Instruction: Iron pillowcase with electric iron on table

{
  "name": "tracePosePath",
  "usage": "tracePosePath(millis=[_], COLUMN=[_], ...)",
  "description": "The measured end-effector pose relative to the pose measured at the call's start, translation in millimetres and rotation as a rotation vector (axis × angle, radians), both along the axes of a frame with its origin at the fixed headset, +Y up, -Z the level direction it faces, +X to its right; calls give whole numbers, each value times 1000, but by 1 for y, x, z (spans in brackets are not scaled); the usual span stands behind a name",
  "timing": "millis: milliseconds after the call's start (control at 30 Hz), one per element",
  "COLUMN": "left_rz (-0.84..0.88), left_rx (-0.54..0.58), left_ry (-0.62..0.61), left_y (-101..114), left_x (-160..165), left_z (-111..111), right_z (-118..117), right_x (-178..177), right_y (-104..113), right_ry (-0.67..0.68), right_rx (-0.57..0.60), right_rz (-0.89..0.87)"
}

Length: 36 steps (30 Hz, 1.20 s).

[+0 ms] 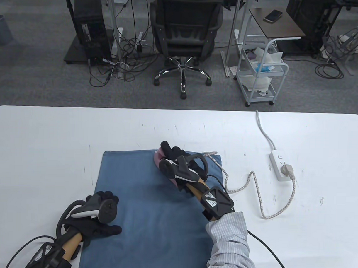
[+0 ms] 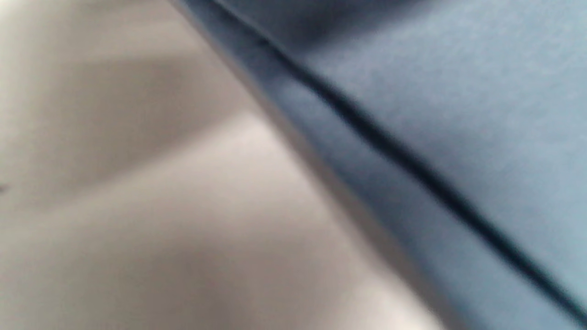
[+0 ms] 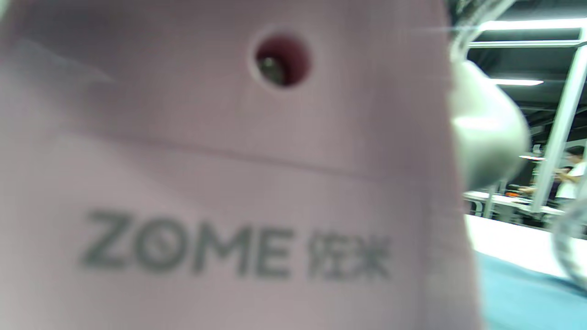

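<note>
Iron [image 1: 158, 160] nose toward table's far-left

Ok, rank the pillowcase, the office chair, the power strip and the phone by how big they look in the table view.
1. pillowcase, largest by far.
2. office chair, though it stands farther from the camera, so it looks smaller than it is.
3. power strip.
4. phone, smallest, also farther off.
</note>
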<state>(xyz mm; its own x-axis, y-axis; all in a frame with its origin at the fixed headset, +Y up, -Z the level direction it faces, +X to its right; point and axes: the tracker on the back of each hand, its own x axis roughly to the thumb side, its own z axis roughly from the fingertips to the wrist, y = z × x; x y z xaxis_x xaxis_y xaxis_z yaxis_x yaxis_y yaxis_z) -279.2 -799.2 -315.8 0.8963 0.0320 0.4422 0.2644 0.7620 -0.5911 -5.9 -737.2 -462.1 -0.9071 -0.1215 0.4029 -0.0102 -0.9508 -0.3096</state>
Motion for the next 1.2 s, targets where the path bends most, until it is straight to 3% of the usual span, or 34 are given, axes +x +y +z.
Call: tracePosePath(millis=[200,367,467,833,1067,1200], left_rz=[3,4,7,8,3,8], left_rx=[-1,-2,-1,1,0,2], left_ry=[5,4,3,4,0,2], left_y=[0,0,-1,-1,0,0], left_x=[0,0,0,0,0,0], left_z=[0,0,0,0,0,0], right_z=[-12,5,7,-14,9,29], right_x=[26,31,36,91,88,83], right_y=[0,3,2,-2,8,10], right_ry=[-96,16,17,-212,-90,26], right_rx=[-4,-22,-33,28,141,32], right_rz=[13,-7,-31,59,193,51])
